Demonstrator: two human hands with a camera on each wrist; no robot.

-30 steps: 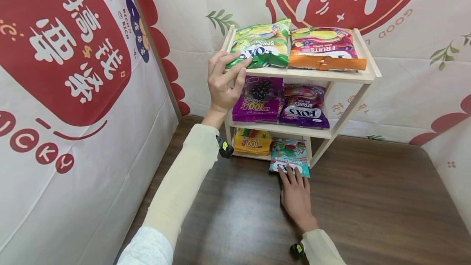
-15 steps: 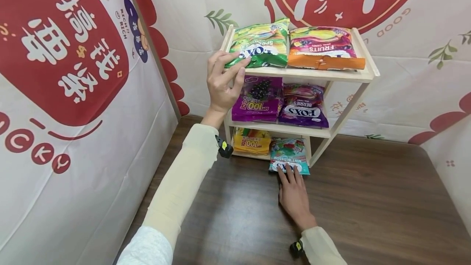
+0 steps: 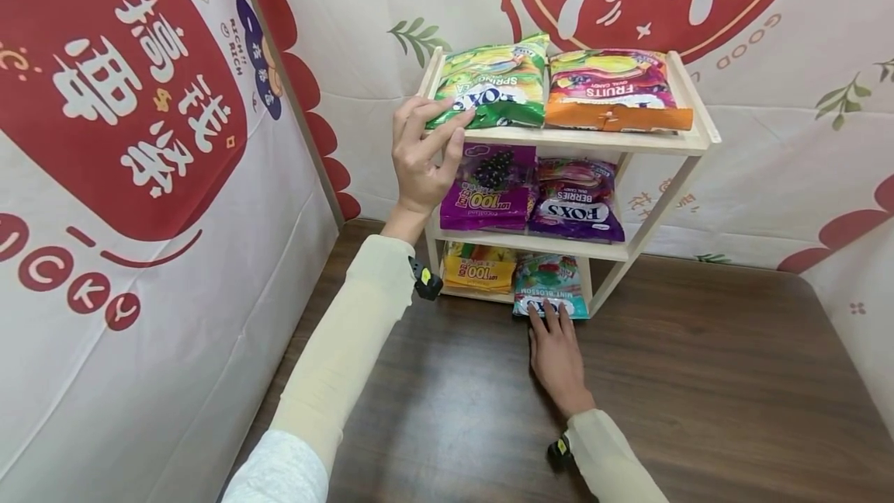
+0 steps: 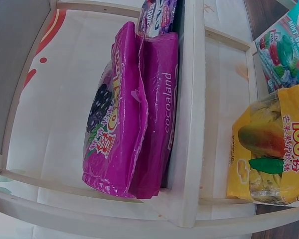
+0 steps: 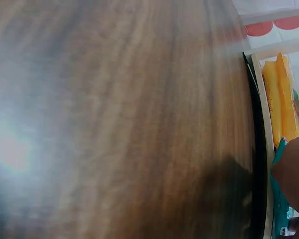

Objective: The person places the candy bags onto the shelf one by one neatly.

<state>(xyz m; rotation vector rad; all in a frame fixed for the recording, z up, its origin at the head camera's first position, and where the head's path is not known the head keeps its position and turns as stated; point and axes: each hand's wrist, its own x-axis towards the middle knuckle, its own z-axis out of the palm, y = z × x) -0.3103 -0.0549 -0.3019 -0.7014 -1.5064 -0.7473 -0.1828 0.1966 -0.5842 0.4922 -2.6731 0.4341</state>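
At the top left corner of a small wooden three-tier shelf [image 3: 594, 140], my left hand [image 3: 424, 157] holds the edge, its fingertips lying by a green Fox's candy bag [image 3: 499, 76]. Down on the bottom tier, my right hand [image 3: 557, 359] presses straight fingers on the front end of a teal Mint Blossom candy bag [image 3: 550, 276]. That bag lies beside a yellow Lot 100 bag [image 3: 479, 266], and its front end reaches about the tier's front edge. In the right wrist view, part of the right hand [image 5: 295, 172] covers the teal bag [image 5: 280, 199].
An orange-edged Fruits candy bag [image 3: 615, 88] shares the top tier. On the middle tier stand a purple Lot 100 gummy bag [image 3: 489, 192] and a dark purple Berries bag [image 3: 578, 200]. The shelf stands on a brown wooden table [image 3: 698, 379] against printed cloth walls [image 3: 335, 6].
My right hand has moved forward, and the teal bag has slid deeper into the bottom tier. The left hand has stayed at the shelf's corner.
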